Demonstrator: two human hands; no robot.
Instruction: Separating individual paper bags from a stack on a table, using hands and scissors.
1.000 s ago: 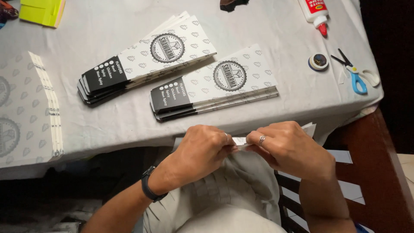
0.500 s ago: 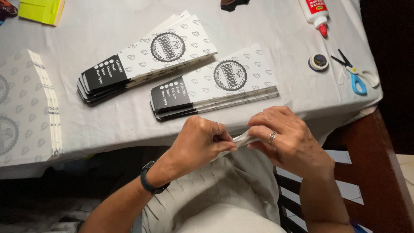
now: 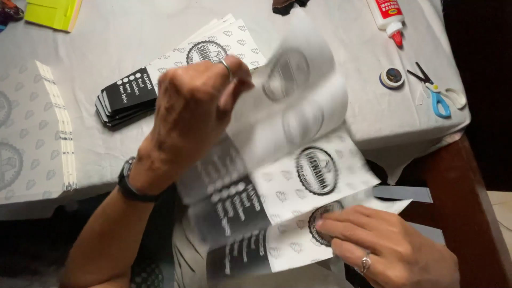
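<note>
My left hand [image 3: 194, 109], with a dark watch on the wrist, is raised over the table edge and pinches a printed white-and-black paper sleeve [image 3: 290, 106], which is blurred by motion. Below it, more paper sleeves [image 3: 314, 170] of the same print lie fanned on my lap. My right hand [image 3: 389, 248], which wears a ring, rests flat on the lowest sleeve [image 3: 282, 245] with its fingertips on the round emblem. A stack of the same sleeves [image 3: 128, 96] lies on the grey tablecloth [image 3: 106, 42] behind my left hand.
A white glue bottle with a red cap [image 3: 386, 13], a small round dark lid [image 3: 392, 78] and blue-handled scissors [image 3: 438, 97] lie at the table's right. A printed flat sheet [image 3: 26, 138] lies at the left, a yellow-green pad [image 3: 50, 10] at the far left. A wooden frame [image 3: 461, 181] stands to the right.
Both hands were together at the table edge working a small white strip. Now my left hand has risen with a printed sleeve and my right hand has dropped onto the sleeves on my lap.
</note>
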